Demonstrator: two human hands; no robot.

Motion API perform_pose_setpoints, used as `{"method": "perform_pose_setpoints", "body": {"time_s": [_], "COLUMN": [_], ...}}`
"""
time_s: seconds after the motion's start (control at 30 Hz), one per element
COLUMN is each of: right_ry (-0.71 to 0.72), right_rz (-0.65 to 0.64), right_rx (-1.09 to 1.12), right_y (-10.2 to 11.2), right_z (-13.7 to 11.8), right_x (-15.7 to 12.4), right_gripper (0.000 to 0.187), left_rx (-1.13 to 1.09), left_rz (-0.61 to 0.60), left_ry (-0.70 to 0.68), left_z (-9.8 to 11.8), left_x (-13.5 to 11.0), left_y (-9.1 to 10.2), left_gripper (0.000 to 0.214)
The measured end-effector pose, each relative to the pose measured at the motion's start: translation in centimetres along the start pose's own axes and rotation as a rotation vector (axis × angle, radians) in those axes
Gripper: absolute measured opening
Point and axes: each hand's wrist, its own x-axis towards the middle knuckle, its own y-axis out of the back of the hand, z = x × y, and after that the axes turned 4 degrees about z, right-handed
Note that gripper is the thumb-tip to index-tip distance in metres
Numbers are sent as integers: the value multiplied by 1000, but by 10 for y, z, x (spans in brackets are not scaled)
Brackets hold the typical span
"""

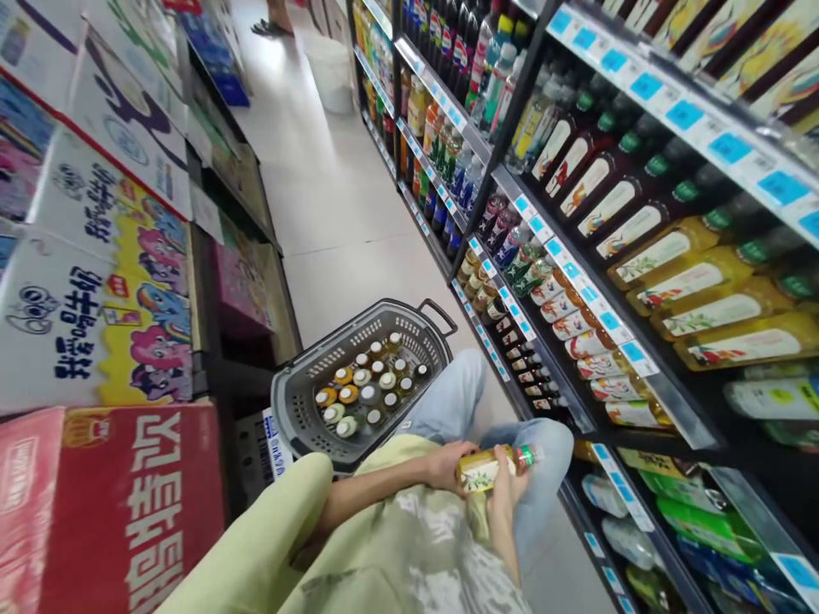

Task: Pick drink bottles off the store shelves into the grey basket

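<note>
A bottle of yellow drink (477, 474) with a white leafy label lies nearly sideways over my lap. My left hand (448, 466) grips its base end. Around the bottle near its neck, the fingers of my right hand (508, 484) are closed. The green-and-red cap (525, 458) points right, towards my knee. Just below the bottle is a yellowish patch (477, 517) that I cannot make out. Beyond my legs, a grey shopping basket (281, 401) stands on the floor, holding several upright bottles (368, 395) with white, orange and dark caps.
Drink shelves (595, 341) rise close on my right, with rows of yellow and dark red bottles (691, 281). Stacked milk cartons (95, 315) and a red box (128, 503) line the left. Farther along the aisle floor (345, 205) are a white bucket (329, 72) and a person's foot (273, 28).
</note>
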Motion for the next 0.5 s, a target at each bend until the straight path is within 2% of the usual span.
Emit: {"method": "perform_pose_setpoints", "body": {"time_s": [0.1, 0.23, 0.3, 0.37, 0.5], "right_ry": [-77, -200, -222, -276, -478], "right_rz": [228, 243, 226, 238, 278], "right_rx": [174, 241, 277, 418, 755], "right_y": [-1, -3, -2, -1, 1], "right_z": [5, 6, 9, 14, 21], "right_x": [3, 16, 19, 20, 19], "right_gripper": [47, 48, 42, 34, 38], "left_rx": [32, 138, 155, 147, 89], "left_rz": [44, 6, -21, -64, -198], "left_ry": [-118, -134, -129, -86, 85], "left_z": [1, 10, 13, 15, 18], "left_x": [3, 11, 12, 13, 15], "left_y": [-9, -6, 0, 9, 26], "left_gripper": [87, 90, 91, 89, 60]}}
